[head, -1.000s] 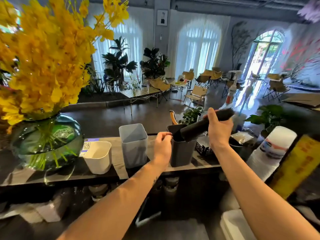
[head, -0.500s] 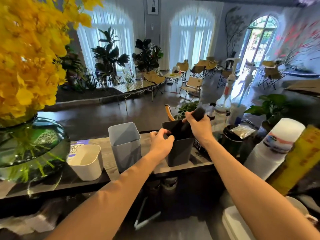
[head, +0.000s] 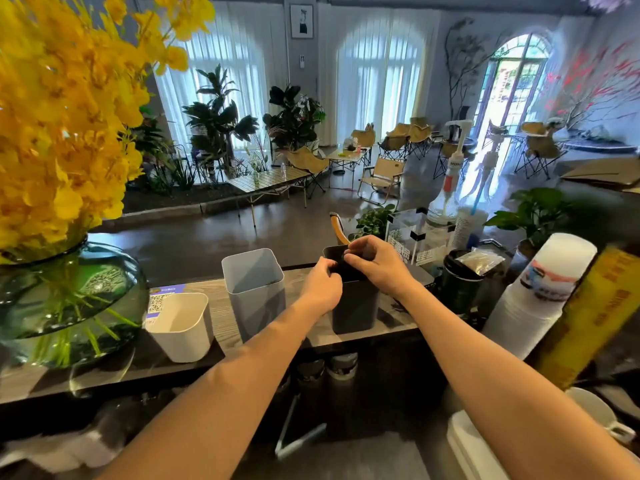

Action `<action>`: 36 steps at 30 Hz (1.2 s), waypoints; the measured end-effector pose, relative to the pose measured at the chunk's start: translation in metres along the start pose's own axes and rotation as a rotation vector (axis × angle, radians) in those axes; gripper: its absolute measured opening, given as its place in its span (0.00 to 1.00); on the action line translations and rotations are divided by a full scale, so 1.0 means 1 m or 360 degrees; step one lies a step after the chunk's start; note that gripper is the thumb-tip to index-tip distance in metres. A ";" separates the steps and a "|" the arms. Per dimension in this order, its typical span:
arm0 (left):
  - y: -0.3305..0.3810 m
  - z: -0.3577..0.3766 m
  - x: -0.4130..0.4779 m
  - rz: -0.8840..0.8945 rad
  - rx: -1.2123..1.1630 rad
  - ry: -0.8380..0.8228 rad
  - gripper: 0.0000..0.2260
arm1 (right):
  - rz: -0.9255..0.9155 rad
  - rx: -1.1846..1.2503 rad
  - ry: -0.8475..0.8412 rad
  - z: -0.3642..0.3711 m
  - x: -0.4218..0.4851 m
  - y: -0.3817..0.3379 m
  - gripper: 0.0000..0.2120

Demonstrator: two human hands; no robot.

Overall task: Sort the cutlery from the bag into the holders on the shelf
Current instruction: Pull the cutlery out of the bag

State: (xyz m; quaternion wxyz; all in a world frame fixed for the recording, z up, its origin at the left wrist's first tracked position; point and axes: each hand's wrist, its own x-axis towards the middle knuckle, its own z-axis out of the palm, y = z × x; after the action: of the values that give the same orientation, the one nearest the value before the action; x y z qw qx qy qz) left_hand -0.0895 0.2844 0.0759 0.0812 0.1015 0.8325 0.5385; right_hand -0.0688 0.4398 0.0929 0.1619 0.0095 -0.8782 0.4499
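A round green glass vase [head: 69, 299] of yellow flowers [head: 69, 116] stands at the left end of the shelf [head: 221, 317], with a printed code card [head: 162, 299] lying flat just beside it. Near the right end rises a tall stack of white paper cups [head: 540, 296], a yellow roll [head: 595, 317] just beside it. Farther back stand a black cup [head: 459, 282] topped by a clear packet [head: 479, 261], a clear sign stand [head: 415, 240], a pump bottle [head: 450, 188] and a leafy potted plant [head: 533, 209].

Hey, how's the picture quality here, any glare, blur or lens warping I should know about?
Head view: the arched door and curtained windows are blown out by backlight; head view, the shelf bows from wide-angle warping and the yellow flowers look soft; head view, the left hand and right hand are sharp, but the black bag and dark holder merge in shadow.
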 end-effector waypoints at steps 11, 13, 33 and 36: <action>-0.007 -0.004 -0.022 0.0128 -0.0077 0.0069 0.18 | 0.0069 -0.0170 -0.0131 -0.008 -0.023 -0.014 0.41; -0.009 -0.010 -0.030 0.0130 -0.0047 0.0086 0.18 | -0.0001 -0.0224 -0.0098 -0.009 -0.028 -0.020 0.41; -0.067 -0.132 -0.079 0.0284 0.1100 0.0270 0.24 | -0.0406 -0.0679 -0.0312 0.119 -0.031 -0.092 0.18; -0.070 -0.133 -0.079 0.0296 0.1066 0.0208 0.26 | -0.0415 -0.0770 -0.0291 0.125 -0.029 -0.090 0.16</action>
State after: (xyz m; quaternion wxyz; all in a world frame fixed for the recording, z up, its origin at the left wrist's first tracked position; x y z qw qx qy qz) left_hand -0.0511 0.1193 0.0679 -0.0594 0.1633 0.9536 0.2460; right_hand -0.0617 0.2838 0.0873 0.1362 0.1240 -0.9623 0.2001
